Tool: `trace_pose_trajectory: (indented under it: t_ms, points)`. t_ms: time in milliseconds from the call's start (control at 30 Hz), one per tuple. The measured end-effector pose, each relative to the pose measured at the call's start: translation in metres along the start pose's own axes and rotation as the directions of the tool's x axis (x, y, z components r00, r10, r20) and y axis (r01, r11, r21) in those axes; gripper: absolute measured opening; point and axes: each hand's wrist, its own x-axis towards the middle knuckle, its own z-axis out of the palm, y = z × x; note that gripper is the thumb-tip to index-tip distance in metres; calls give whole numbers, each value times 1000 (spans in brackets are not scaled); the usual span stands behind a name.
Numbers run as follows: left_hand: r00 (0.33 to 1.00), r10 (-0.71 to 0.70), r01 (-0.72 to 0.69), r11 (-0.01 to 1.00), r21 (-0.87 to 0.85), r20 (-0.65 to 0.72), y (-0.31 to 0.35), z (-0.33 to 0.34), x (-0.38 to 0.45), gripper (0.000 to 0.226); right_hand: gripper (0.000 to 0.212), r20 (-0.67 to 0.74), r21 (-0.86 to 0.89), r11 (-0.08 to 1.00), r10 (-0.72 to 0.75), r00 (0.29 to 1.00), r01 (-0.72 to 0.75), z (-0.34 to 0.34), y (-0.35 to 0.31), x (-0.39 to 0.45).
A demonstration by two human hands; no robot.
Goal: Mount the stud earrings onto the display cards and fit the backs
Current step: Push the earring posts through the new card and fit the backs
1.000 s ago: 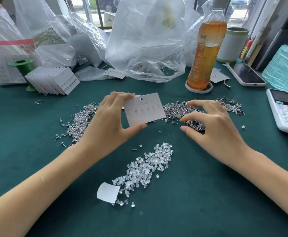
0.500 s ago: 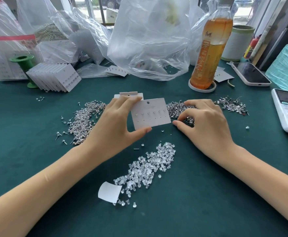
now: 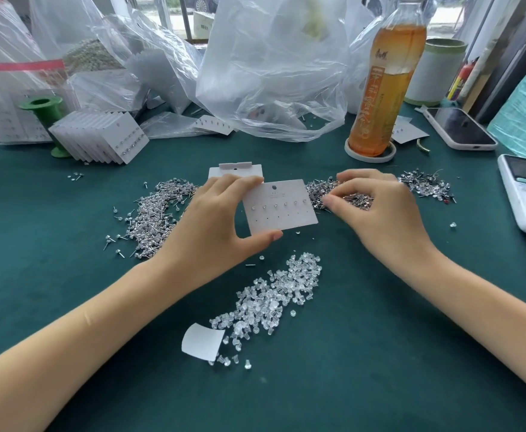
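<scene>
six studs are seated on the display card [image 3: 279, 207], pinched at mid-frame in the left hand [image 3: 221, 226]; the right hand [image 3: 377, 210] grip is closed over the stud pile [image 3: 339, 198], contents unseen. several studs could be lifted together, or one dropped.

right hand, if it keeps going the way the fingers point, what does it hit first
The right hand points left with its fingertips already in the stud pile; past that, probably the right edge of the display card, though depth is unclear.
</scene>
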Motion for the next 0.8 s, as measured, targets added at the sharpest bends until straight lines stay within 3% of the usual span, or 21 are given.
trace_pose_trajectory:
  t_ms: [100,267,800]
  points:
    - [1000,3,-1,997,-75,29,7,1,-3,77,10,126,307,948,46,991,-83,-6,-19,-5]
    - [997,59,-51,990,-135,56,20,6,-9,73,7,367,358,924,-10,930,-132,2,-35,-24]
    - [995,68,-59,992,-114,73,28,4,-11,69,13,372,305,946,-10,928,-112,4,-36,-26]
